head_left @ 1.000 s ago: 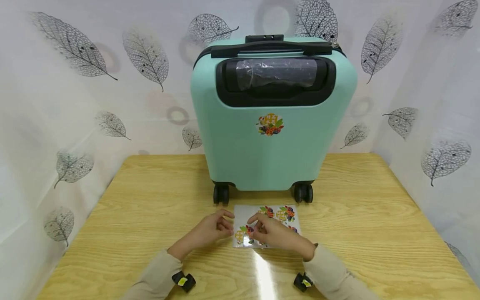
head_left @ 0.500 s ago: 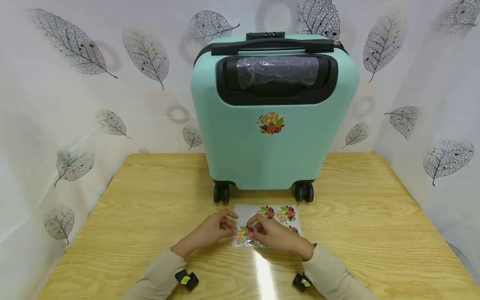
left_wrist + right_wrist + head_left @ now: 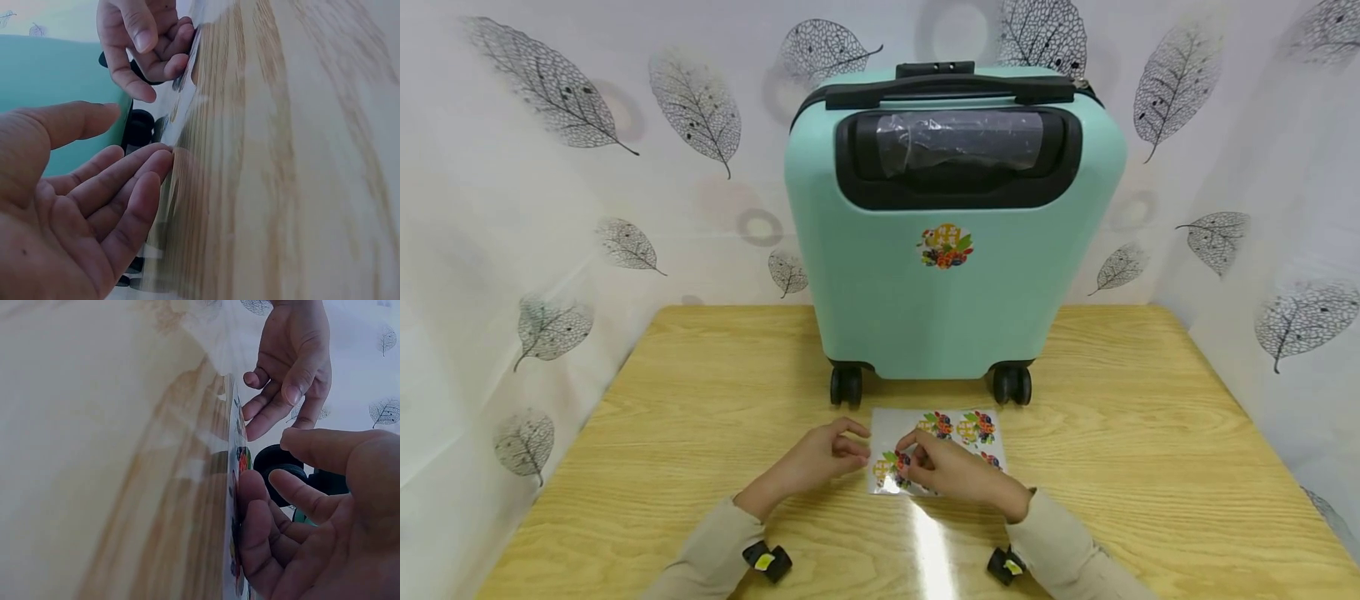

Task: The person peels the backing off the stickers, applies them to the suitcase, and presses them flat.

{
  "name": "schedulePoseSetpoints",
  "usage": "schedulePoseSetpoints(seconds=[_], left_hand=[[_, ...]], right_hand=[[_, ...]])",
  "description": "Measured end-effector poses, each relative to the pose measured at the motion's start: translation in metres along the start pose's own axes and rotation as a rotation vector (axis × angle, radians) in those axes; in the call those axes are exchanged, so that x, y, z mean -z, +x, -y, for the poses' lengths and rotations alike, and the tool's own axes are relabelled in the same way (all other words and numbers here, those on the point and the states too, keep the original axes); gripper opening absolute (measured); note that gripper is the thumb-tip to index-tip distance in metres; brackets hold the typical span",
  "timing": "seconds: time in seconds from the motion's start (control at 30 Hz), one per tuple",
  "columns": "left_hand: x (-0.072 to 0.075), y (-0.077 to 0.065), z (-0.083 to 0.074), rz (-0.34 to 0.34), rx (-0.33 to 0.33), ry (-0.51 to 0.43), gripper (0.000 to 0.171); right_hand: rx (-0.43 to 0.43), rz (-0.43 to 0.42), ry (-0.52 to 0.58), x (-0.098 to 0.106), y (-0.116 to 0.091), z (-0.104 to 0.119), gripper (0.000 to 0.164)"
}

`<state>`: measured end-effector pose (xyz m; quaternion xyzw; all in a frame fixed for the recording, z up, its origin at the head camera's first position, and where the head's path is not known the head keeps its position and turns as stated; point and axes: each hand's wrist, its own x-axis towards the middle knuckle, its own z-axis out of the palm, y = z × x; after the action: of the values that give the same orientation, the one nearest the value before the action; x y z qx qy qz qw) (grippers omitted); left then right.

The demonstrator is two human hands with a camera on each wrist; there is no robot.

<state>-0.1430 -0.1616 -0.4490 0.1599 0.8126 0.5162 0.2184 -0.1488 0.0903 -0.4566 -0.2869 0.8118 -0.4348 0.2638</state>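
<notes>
A sheet of fruit stickers [image 3: 891, 423] lies flat on the table in front of a mint-green suitcase [image 3: 958, 321]. At the sheet's left edge is my left hand [image 3: 822, 457], holding nothing; its thumb stands apart from its loosely bent fingers [image 3: 128, 181]. My right hand [image 3: 953, 471] rests over the middle of the sheet, covering part of the lower stickers. In the right wrist view its lower fingers [image 3: 255, 519] touch the sheet, and the thumb and index finger are apart with nothing between them. One fruit sticker [image 3: 946, 246] is on the suitcase's front.
The suitcase stands upright on black wheels [image 3: 846, 385] behind the sheet, its recessed handle [image 3: 962, 146] partly wrapped in clear film. Leaf-patterned cloth [image 3: 715, 250] surrounds the back and sides of the wooden table [image 3: 715, 358]. A bright reflection crosses the tabletop near the front.
My left hand has drawn slightly left from the sheet since half a second ago. The right hand has stayed over the sheet. The head view has shifted a little.
</notes>
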Motion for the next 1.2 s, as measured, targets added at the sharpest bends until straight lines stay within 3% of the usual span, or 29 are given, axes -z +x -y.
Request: schedulePoseSetpoints(seconds=[0.6,0.87,1.2], left_hand=[[-0.02,0.012,0.006,-0.049,0.002,-0.142,0.031],[-0.022,0.014,0.004,-0.043,0.01,-0.185,0.034],[-0.022,0.016,0.001,-0.007,-0.02,-0.234,0.033]], right_hand=[[0.004,-0.001,0.012,-0.003,0.002,-0.002,0.029],[-0.016,-0.001,0.039,-0.003,0.001,-0.001,0.029],[0.046,0.027,0.072,-0.006,0.0,0.006,0.027]])
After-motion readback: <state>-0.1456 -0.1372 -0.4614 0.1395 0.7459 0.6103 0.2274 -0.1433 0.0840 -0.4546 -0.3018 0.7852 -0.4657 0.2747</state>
